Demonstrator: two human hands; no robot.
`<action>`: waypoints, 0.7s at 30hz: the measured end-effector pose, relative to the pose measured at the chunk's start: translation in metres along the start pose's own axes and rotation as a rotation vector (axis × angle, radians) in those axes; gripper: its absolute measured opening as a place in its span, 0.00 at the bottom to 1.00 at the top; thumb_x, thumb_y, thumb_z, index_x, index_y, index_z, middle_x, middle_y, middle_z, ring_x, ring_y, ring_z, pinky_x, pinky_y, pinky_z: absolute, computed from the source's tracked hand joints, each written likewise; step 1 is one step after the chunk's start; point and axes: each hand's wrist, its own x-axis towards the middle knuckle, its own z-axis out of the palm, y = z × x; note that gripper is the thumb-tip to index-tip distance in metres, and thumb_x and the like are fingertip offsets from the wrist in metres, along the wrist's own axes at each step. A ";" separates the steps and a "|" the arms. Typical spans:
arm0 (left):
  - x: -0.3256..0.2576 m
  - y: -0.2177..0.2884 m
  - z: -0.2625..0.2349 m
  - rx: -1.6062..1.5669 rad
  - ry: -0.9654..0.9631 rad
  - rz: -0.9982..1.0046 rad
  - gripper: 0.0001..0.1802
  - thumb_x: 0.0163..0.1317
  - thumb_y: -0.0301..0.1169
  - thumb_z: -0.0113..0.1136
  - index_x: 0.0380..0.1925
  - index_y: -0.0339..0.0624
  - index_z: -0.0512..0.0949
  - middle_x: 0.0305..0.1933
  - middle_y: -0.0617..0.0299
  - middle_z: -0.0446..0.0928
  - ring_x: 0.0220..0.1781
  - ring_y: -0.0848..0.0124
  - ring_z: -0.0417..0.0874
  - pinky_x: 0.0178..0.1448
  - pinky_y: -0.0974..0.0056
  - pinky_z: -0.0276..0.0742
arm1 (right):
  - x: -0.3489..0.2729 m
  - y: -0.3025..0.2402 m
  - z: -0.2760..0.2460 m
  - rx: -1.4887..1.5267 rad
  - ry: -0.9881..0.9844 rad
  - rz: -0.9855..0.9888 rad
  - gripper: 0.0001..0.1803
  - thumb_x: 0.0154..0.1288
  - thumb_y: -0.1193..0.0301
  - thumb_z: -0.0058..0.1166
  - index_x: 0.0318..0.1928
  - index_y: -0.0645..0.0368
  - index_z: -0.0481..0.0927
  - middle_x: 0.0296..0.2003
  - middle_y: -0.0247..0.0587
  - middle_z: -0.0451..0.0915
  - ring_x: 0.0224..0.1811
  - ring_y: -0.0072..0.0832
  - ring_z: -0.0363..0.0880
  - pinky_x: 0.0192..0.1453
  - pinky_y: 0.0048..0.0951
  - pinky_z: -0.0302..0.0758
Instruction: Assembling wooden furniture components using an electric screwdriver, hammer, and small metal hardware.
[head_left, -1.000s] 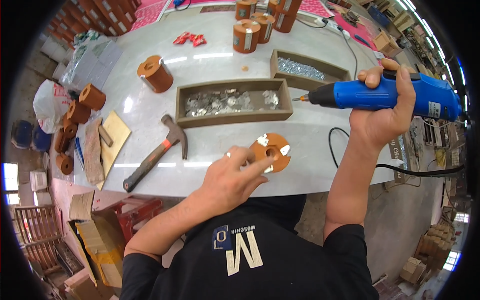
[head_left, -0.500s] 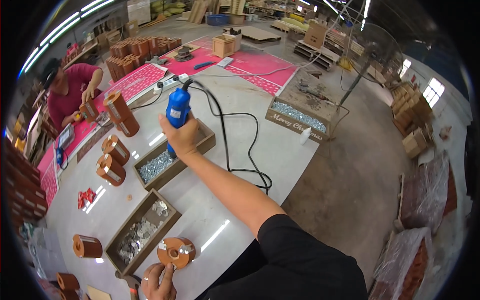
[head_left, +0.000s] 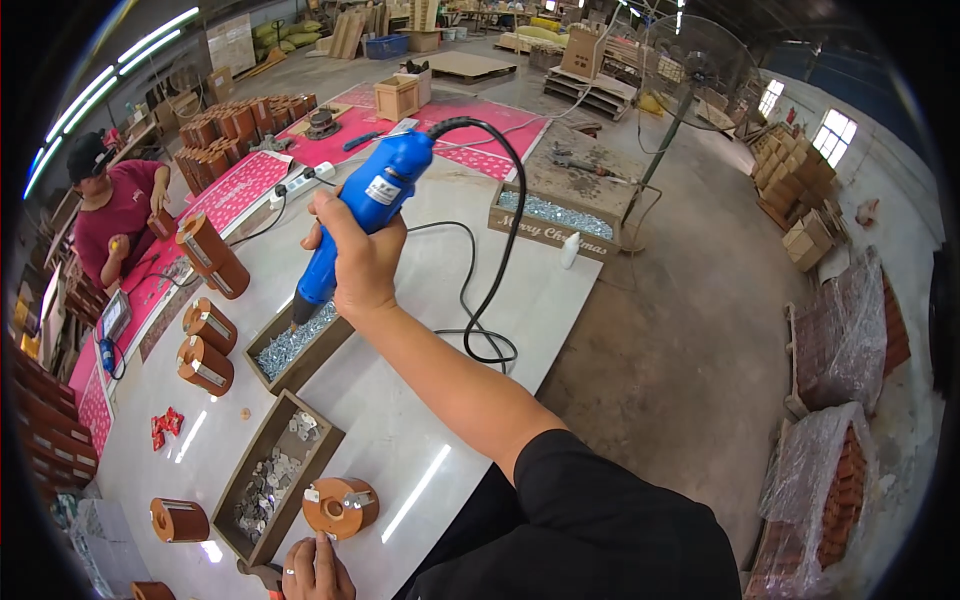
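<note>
My right hand (head_left: 365, 255) is wrapped round a blue electric screwdriver (head_left: 372, 205) with a black cord. Its tip points down over the wooden box of silvery screws (head_left: 290, 345). At the near edge, my left hand (head_left: 315, 572) has its fingers pressed together, their tips touching the near side of a round brown wooden block (head_left: 342, 508). Anything small between those fingertips is hidden. The block has a hole in its middle and small metal plates on top. A second wooden box (head_left: 268, 490) beside it holds loose metal plates.
Several brown round blocks (head_left: 205, 365) stand along the table's left side. Red wrappers (head_left: 165, 428) lie nearby. A white bottle (head_left: 570, 250) stands before another screw box (head_left: 555, 222). Across the pink-covered table (head_left: 250, 190), a co-worker (head_left: 120, 205) handles a brown block.
My right hand has raised the screwdriver, its tip coming up at the screw box. My left fingers have shifted slightly at the block's near side. The whole view has turned a little.
</note>
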 end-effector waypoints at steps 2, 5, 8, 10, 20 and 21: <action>-0.004 0.004 -0.002 -0.013 -0.020 -0.026 0.18 0.59 0.22 0.61 0.51 0.40 0.80 0.44 0.50 0.81 0.42 0.53 0.83 0.43 0.57 0.80 | -0.013 -0.020 0.005 0.082 0.000 0.059 0.12 0.58 0.73 0.64 0.37 0.59 0.73 0.29 0.40 0.78 0.20 0.25 0.75 0.27 0.29 0.76; 0.002 0.010 -0.008 -0.015 -0.013 -0.054 0.18 0.61 0.25 0.60 0.53 0.39 0.78 0.44 0.48 0.81 0.42 0.52 0.83 0.42 0.57 0.81 | -0.034 -0.046 0.006 0.165 0.019 0.146 0.12 0.58 0.72 0.63 0.38 0.57 0.72 0.31 0.41 0.77 0.21 0.25 0.75 0.29 0.32 0.77; -0.007 0.014 -0.003 -0.262 0.104 -0.257 0.21 0.61 0.22 0.58 0.56 0.36 0.75 0.43 0.51 0.79 0.41 0.59 0.82 0.40 0.61 0.79 | -0.061 -0.068 0.008 0.177 -0.028 0.239 0.13 0.60 0.70 0.62 0.40 0.57 0.71 0.32 0.41 0.76 0.22 0.26 0.76 0.32 0.34 0.77; -0.016 0.007 -0.003 -0.877 0.169 -0.675 0.24 0.69 0.26 0.52 0.64 0.34 0.66 0.45 0.54 0.76 0.43 0.71 0.78 0.40 0.68 0.77 | -0.083 -0.078 0.013 0.225 -0.094 0.336 0.13 0.61 0.69 0.60 0.41 0.57 0.70 0.32 0.42 0.77 0.22 0.27 0.76 0.33 0.35 0.77; -0.002 0.039 -0.041 -1.819 -0.030 -1.050 0.20 0.72 0.39 0.52 0.49 0.29 0.75 0.32 0.50 0.81 0.22 0.70 0.80 0.23 0.73 0.75 | -0.159 -0.095 0.028 0.237 -0.237 0.725 0.14 0.61 0.69 0.63 0.42 0.58 0.72 0.30 0.40 0.78 0.23 0.23 0.78 0.30 0.26 0.77; -0.005 0.038 -0.039 -1.820 -0.031 -1.055 0.20 0.72 0.39 0.52 0.49 0.29 0.75 0.32 0.50 0.81 0.22 0.70 0.80 0.23 0.73 0.75 | -0.160 -0.094 0.026 0.237 -0.235 0.722 0.14 0.61 0.70 0.63 0.42 0.58 0.72 0.31 0.40 0.78 0.23 0.23 0.78 0.30 0.26 0.77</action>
